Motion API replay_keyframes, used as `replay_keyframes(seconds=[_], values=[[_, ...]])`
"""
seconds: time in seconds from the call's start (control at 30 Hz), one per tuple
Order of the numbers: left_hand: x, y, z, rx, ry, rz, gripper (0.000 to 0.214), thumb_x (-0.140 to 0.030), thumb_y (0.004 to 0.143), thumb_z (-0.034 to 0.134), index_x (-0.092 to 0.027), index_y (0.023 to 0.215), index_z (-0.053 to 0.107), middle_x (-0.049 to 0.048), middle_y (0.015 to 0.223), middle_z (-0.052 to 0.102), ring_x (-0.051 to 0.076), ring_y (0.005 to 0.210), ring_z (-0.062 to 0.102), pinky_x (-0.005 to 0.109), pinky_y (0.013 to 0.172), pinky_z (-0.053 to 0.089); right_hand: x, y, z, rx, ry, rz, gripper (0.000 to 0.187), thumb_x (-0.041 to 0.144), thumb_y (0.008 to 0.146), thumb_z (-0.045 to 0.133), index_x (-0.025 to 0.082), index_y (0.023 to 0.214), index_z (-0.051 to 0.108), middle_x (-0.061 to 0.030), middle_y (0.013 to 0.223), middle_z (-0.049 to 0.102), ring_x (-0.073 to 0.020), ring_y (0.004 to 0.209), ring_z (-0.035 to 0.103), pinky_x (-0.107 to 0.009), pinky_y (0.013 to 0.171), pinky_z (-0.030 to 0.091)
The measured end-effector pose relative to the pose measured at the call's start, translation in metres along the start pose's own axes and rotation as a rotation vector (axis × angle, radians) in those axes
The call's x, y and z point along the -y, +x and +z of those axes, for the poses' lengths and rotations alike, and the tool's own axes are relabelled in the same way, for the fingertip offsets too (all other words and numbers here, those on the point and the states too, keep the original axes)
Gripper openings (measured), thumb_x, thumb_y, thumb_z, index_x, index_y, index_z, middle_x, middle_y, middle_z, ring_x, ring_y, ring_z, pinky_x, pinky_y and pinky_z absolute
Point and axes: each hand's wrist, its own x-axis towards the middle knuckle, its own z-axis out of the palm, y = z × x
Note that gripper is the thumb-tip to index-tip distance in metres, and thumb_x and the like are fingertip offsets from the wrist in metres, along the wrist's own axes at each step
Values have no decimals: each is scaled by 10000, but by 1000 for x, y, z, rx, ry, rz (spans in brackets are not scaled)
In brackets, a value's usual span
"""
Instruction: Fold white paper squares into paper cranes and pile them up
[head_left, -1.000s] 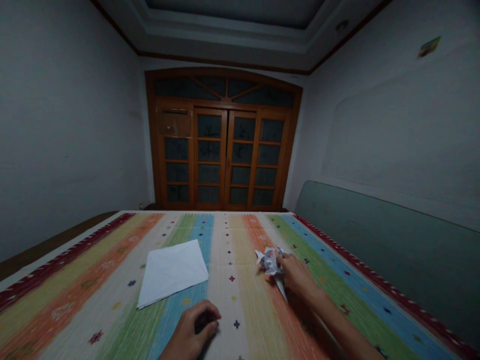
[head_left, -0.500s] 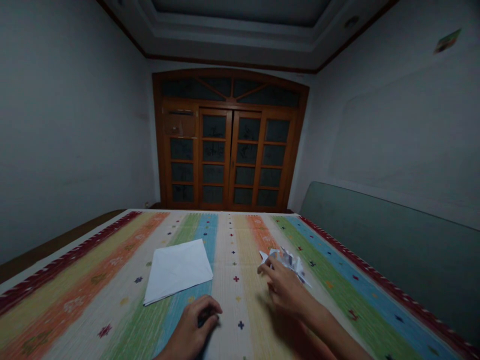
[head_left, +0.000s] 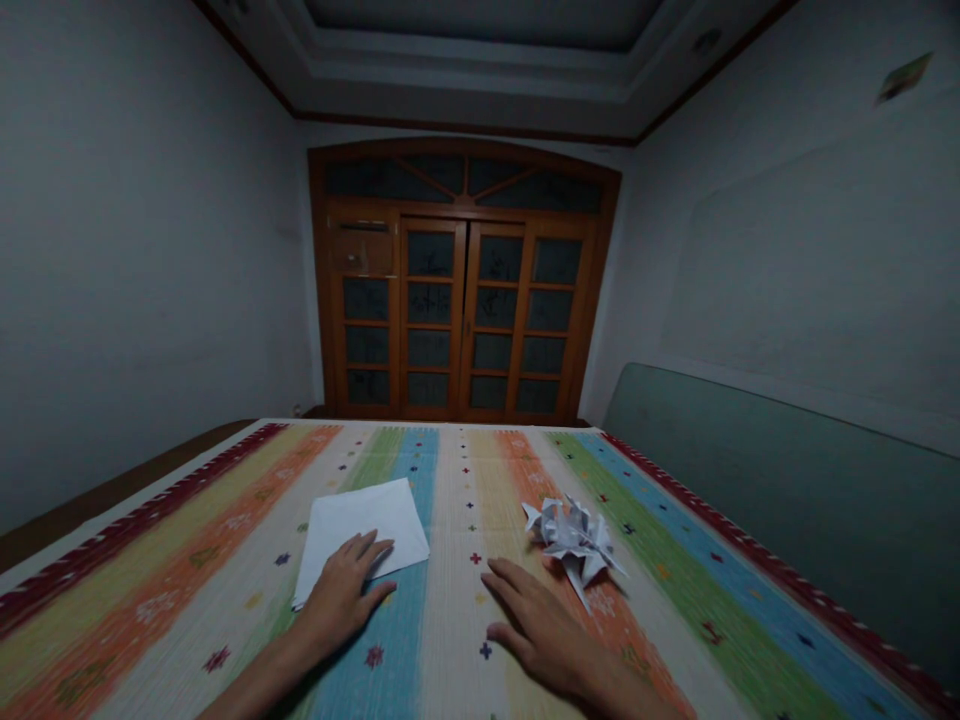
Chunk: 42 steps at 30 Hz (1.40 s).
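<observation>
A stack of white paper sheets point(head_left: 371, 520) lies on the striped cloth point(head_left: 187, 590), left of the middle. My left hand point(head_left: 341, 595) rests on the near edge of that stack, fingers stretched flat and apart. A folded white paper figure with several points point(head_left: 574, 538) sits on the cloth to the right of the middle. My right hand point(head_left: 536, 625) lies flat on the cloth just left of and nearer than the figure, fingers spread, not touching it and holding nothing.
The striped cloth covers a wide flat surface that runs back to a wooden glazed door point(head_left: 465, 320). A grey-green padded panel point(head_left: 772, 490) lines the right side. Bare walls stand left and right.
My right hand let go of the paper figure and drew back to lie flat on the cloth. My left hand opened from a curl and moved forward onto the paper stack.
</observation>
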Motion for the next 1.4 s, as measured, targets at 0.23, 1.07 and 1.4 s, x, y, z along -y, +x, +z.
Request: replay_keyframes(seconds=[0.23,1.07,1.4], values=[[2,0,-9,5,-30,-19,282,-359,945,610,-226,1129,777,118,1259,763,345,1217,685,496,1056,532,-4,2,7,-26,-10,1,594,438,1021,511,160,1544,471,-138,1663,340,-304,1538,320,-464,1270,261],[-71,-6,-20,24,-63,310,239,-222,1035,473,-253,996,707,70,1030,784,264,989,742,386,902,594,-23,6,25,-272,1,-79,546,365,1045,472,188,1559,425,-162,1632,403,-315,1507,371,-515,1237,335],[-120,-43,41,148,-131,609,202,-328,1079,526,-294,1073,726,56,1020,805,261,889,756,341,736,622,-5,7,16,-308,51,-88,413,236,999,497,169,1393,601,-169,1432,622,-316,1349,560,-508,1171,435]])
